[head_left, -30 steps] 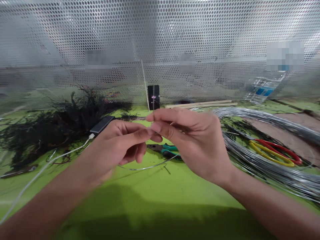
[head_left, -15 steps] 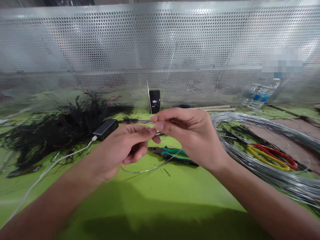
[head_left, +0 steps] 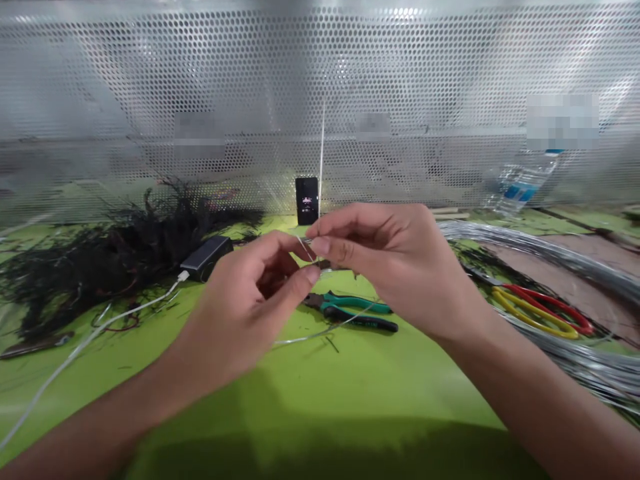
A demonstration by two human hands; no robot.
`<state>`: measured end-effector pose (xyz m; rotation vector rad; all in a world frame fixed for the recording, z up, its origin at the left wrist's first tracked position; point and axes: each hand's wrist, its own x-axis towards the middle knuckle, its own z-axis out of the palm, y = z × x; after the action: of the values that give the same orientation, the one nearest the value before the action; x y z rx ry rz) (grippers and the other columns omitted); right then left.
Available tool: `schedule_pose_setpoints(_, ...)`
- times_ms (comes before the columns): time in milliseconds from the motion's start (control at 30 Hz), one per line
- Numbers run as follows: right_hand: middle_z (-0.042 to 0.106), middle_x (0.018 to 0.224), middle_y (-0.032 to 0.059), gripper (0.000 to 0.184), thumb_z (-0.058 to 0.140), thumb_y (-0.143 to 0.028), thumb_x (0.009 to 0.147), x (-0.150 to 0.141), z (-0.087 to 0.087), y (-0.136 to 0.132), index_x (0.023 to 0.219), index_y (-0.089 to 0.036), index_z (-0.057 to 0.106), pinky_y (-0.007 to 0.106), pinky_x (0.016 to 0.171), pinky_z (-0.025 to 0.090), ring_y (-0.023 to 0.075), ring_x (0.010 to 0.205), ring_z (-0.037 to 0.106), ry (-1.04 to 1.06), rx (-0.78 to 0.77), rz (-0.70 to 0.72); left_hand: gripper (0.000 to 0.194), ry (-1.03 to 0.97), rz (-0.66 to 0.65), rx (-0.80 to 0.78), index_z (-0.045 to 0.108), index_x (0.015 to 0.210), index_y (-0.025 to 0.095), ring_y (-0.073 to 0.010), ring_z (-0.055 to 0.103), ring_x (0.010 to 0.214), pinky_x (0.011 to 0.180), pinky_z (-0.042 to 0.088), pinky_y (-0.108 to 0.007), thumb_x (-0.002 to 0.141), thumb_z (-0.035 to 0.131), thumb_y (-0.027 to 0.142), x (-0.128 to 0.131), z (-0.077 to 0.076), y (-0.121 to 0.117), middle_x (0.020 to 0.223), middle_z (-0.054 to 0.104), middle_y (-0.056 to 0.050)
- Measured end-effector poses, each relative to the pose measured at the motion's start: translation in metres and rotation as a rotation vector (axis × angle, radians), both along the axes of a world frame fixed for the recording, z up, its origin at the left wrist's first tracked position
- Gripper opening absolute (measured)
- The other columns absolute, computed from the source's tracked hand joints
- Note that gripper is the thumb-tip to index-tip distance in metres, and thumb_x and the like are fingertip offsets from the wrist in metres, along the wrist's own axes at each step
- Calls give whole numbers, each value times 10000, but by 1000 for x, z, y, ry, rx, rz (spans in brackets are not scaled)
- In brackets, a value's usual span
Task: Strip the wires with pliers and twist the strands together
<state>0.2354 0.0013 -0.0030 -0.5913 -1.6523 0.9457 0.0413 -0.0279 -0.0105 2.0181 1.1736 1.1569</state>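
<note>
In front of me, my right hand (head_left: pixel 400 267) pinches a thin pale wire between thumb and forefinger. One length of this wire (head_left: pixel 322 160) stands up almost straight above the fingertips. My left hand (head_left: pixel 250 293) meets it from the other side, its thumb tip and bent fingers at the crossing strands; its other fingertips are partly hidden. A curved silvery wire (head_left: pixel 327 330) runs below the hands, and I cannot tell whether it is the same piece. Pliers with green and black handles (head_left: pixel 360 310) lie on the green table (head_left: pixel 320 400) just beyond.
At the right lies a big wire coil (head_left: pixel 530 240) with red and yellow scissors (head_left: pixel 545 310). Dark fibrous strands (head_left: pixel 100 247) heap at the left, near a black power bank (head_left: pixel 206 257) with a white cable (head_left: pixel 100 327). A phone (head_left: pixel 307 200) leans against the perforated metal screen (head_left: pixel 250 80); a plastic bottle (head_left: pixel 525 183) stands right.
The upright wire has swung from left of the phone to its right. My left thumb has dropped away from the forefinger, and crossing strands now show between the hands.
</note>
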Motion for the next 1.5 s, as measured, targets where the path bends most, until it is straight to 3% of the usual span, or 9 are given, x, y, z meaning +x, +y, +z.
schedule_pose_setpoints(133,758,773,-19,23,821,-161,883,2,0,0,868,-178,822,239,552,489,101,645,617,30,-50,-3,310,-80,177,285,480,1043,276,-77,664,647,521,493,-180,911,759,247,4,-11,-8,909,740,78)
schedule_pose_setpoints(333,689,719,-46,55,790,-133,904,5,-4,7,870,-172,807,217,545,446,69,613,554,78,-147,115,55,304,223,573,698,1072,308,-79,694,650,607,528,-239,1027,673,288,0,-10,-9,852,770,98)
schedule_pose_setpoints(433,715,763,-40,37,810,-150,892,4,-5,9,877,-183,801,225,573,468,78,642,591,90,-206,186,83,366,233,640,731,1097,312,-68,673,607,582,527,-249,1037,677,292,0,-7,-13,900,799,102)
schedule_pose_setpoints(633,699,767,-26,87,794,-247,933,9,-5,14,966,-169,774,234,575,477,92,643,580,-30,-222,210,78,417,240,732,752,1034,300,-111,792,848,744,629,-251,1036,690,252,-1,-7,-14,1006,830,98)
schedule_pose_setpoints(833,699,796,-10,103,765,-306,976,30,-4,23,951,-206,764,268,546,461,127,657,594,-274,161,58,97,288,452,660,814,1030,408,-116,686,596,474,469,-316,940,805,442,-15,-2,-3,776,786,111)
schedule_pose_setpoints(967,784,874,8,89,715,-179,992,34,-1,19,923,-215,758,300,685,539,161,766,700,-439,541,-141,110,254,495,598,816,1022,450,-133,686,605,484,486,-326,934,779,505,-16,-1,-4,736,766,106)
schedule_pose_setpoints(1133,749,767,7,199,645,-136,1015,34,-5,13,877,-239,744,331,644,526,169,698,665,-616,1081,-432,140,196,560,430,810,1059,429,-147,714,685,546,515,-320,961,744,504,-8,2,-13,803,776,92)
schedule_pose_setpoints(1333,719,709,71,145,748,-44,921,39,-6,7,812,-140,754,394,563,536,201,641,648,-666,1347,-442,86,218,327,448,816,1004,368,-73,546,467,454,438,-229,956,771,423,-12,3,-10,637,709,99)
schedule_pose_setpoints(1500,711,650,96,312,585,-3,968,38,8,-4,738,-84,779,413,480,531,200,516,583,-764,1326,-333,56,207,304,477,809,968,356,-67,437,402,482,475,-215,952,757,372,-14,-4,-6,549,599,100)
